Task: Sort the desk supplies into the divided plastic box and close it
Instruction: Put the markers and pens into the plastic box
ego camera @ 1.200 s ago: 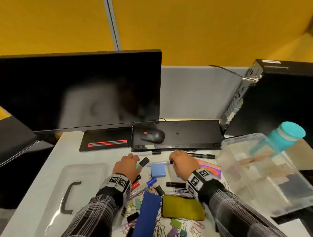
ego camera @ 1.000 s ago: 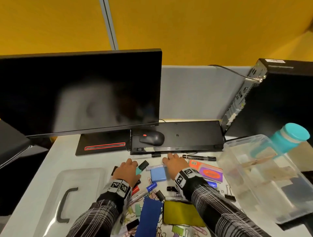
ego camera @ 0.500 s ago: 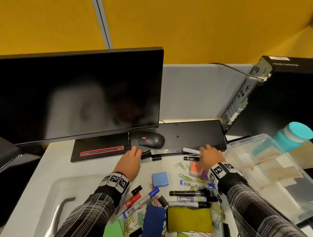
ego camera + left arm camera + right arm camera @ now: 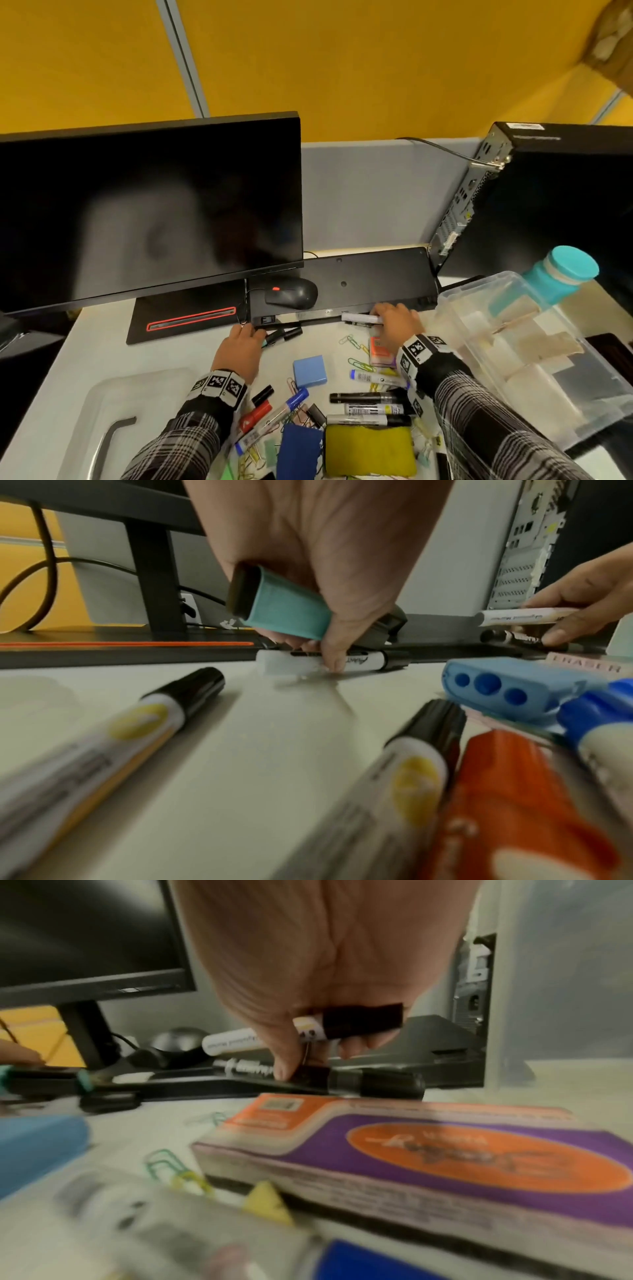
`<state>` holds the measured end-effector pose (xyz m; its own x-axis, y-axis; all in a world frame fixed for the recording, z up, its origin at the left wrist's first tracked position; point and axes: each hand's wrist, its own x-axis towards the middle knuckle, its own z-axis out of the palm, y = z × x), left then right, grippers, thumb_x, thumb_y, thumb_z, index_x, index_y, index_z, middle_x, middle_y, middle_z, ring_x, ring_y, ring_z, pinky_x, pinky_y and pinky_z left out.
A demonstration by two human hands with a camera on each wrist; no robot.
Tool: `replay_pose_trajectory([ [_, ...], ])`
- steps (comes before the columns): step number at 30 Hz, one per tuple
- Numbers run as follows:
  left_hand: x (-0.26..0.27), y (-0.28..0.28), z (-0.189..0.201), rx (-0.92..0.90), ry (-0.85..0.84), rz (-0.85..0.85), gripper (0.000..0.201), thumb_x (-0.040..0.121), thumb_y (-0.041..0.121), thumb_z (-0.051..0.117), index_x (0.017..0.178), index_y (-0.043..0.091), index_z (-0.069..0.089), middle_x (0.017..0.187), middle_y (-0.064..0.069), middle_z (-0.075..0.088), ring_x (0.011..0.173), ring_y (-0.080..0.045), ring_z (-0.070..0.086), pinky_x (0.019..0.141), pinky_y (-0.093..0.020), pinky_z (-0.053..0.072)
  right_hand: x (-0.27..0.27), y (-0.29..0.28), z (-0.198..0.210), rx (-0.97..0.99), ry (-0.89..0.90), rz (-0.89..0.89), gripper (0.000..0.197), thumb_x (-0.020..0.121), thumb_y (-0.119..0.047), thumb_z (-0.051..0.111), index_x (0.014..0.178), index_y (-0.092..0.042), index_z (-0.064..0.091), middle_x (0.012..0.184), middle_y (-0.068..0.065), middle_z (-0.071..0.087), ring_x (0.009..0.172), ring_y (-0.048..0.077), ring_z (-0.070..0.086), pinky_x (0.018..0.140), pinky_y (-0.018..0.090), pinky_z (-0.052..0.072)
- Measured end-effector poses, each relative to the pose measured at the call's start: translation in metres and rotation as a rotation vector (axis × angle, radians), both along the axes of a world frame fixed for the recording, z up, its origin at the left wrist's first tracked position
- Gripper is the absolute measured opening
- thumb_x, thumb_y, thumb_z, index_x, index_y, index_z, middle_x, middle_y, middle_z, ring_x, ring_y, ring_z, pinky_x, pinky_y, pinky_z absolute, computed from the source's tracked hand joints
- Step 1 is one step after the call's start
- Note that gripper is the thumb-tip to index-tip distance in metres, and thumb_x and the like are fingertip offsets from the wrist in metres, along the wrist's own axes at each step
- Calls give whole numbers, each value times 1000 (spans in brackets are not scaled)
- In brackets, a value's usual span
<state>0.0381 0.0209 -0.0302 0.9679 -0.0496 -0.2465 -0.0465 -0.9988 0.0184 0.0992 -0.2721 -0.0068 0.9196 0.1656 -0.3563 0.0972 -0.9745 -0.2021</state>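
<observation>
My left hand (image 4: 247, 337) grips a teal highlighter (image 4: 281, 607) in its palm, and a fingertip touches a white marker with a black cap (image 4: 363, 660) lying by the keyboard's front edge. My right hand (image 4: 387, 317) holds a white marker (image 4: 361, 318) with a black cap (image 4: 363, 1020), and its thumb presses on a black marker (image 4: 369, 1081) on the desk. The clear divided box (image 4: 534, 363) stands open at the right. Its clear lid (image 4: 113, 421) lies flat at the left, handle up.
Markers (image 4: 370, 409), paper clips (image 4: 356, 361), a blue block (image 4: 309, 371), an orange-purple eraser box (image 4: 428, 1153), yellow and blue cloths lie in front. Behind stand the monitor (image 4: 147, 212), mouse (image 4: 293, 293), black keyboard (image 4: 359, 284), PC tower (image 4: 548, 198) and a teal bottle (image 4: 561, 274).
Both hands left the pile and reached forward to the keyboard's edge. The right hand carried the white marker rightward; the left hand kept the teal highlighter.
</observation>
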Motion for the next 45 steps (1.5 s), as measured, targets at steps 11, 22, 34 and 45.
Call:
replay_pose_trajectory([
  [11,-32,-6,27,-233,-103,180,29,100,27,36,126,15,42,128,-4,42,95,-20,58,81,-31,51,-46,-67,117,266,-583,35,22,92,-19,54,112,-25,58,101,-7,60,84,12,39,78,33,31],
  [22,-57,-43,47,-322,-165,138,27,99,30,36,124,21,43,129,2,41,89,-17,62,74,-28,52,-1,-154,93,-154,-191,10,33,88,-22,59,116,-39,60,107,-4,65,97,17,60,81,26,45],
  [34,-82,-57,51,-315,-110,129,26,100,29,36,124,24,42,115,5,49,83,-8,54,71,-20,46,-3,-156,95,-278,-2,-42,30,87,-26,56,114,-39,56,140,-5,45,136,22,32,115,51,8],
  [45,-72,-108,52,-385,-117,20,33,98,29,43,130,21,47,120,0,56,108,-17,54,90,-27,46,-107,-205,81,99,-136,-273,47,97,-32,38,142,-22,31,152,3,28,140,22,24,117,41,20],
])
